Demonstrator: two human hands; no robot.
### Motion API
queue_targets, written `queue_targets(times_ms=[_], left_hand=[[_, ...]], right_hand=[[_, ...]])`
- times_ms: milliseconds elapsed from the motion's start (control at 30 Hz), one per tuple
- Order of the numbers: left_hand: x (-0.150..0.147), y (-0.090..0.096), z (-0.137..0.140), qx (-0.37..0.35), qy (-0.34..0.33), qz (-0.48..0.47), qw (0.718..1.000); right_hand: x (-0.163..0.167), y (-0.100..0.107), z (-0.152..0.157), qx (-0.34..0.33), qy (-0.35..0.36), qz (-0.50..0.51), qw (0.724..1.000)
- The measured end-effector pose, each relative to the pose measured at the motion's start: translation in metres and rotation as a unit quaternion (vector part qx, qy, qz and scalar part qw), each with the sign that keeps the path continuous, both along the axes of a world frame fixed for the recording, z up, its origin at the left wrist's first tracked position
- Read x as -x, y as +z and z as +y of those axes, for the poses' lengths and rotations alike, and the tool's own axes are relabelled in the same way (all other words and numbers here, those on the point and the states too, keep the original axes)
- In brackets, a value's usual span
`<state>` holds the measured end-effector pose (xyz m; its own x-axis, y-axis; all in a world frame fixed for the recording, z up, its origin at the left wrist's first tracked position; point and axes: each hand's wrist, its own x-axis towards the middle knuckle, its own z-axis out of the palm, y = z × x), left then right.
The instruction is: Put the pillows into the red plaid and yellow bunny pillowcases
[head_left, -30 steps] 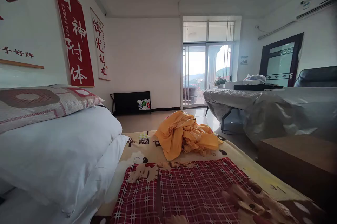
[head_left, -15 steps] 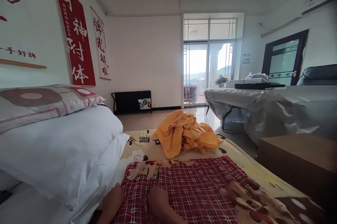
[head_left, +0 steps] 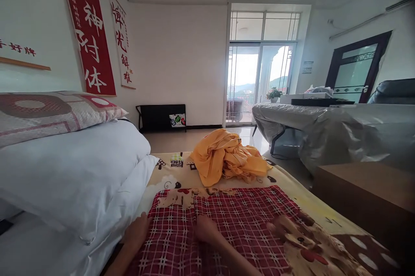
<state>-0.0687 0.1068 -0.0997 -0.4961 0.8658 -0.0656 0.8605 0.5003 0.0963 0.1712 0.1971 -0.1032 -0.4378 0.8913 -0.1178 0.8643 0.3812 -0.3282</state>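
A red plaid sheet with a printed bear at its right lies folded on the cream patterned bed cover. My left hand is at the sheet's left edge, fingers curled against the fabric. Farther right, my right hand is closed on the sheet beside a lengthwise crease. The exact grip of the fingertips is hidden in both hands. Beyond the sheet's far edge sits a crumpled orange cloth.
White bedding is piled at the left, topped by a patterned pillow. A brown box stands at the bed's right. Behind it is a plastic-covered table. A black folded frame leans by the far wall.
My right hand has moved right, away from the left hand. The strip of sheet between my hands is wider and flatter. The view has shifted slightly.
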Motion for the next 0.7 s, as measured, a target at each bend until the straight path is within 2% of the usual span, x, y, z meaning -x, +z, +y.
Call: queue_targets(times_ms=[67,133,267,367,500,600,700], left_hand=[[-0.007,0.004,0.0,-0.013,-0.015,0.046,0.999],[-0.014,0.008,0.007,-0.037,-0.033,0.089,0.995],[-0.028,0.011,0.045,-0.077,-0.053,0.132,0.987],[-0.035,-0.002,0.075,-0.078,-0.073,0.133,0.985],[-0.035,-0.031,0.088,-0.056,-0.124,0.113,0.984],[-0.029,-0.045,0.089,-0.05,-0.092,0.106,0.989],[-0.023,-0.051,0.092,-0.049,-0.057,0.103,0.992]], right_hand=[[0.005,0.003,0.006,-0.022,-0.003,0.0,1.0],[0.016,0.009,0.011,-0.072,0.001,0.012,0.997],[0.056,0.009,0.015,-0.15,0.074,0.051,0.985],[0.082,-0.01,0.016,-0.144,0.123,0.066,0.98],[0.086,-0.045,0.036,-0.116,0.12,0.106,0.98],[0.075,-0.061,0.065,-0.108,0.107,0.112,0.982],[0.065,-0.065,0.089,-0.099,0.094,0.083,0.987]])
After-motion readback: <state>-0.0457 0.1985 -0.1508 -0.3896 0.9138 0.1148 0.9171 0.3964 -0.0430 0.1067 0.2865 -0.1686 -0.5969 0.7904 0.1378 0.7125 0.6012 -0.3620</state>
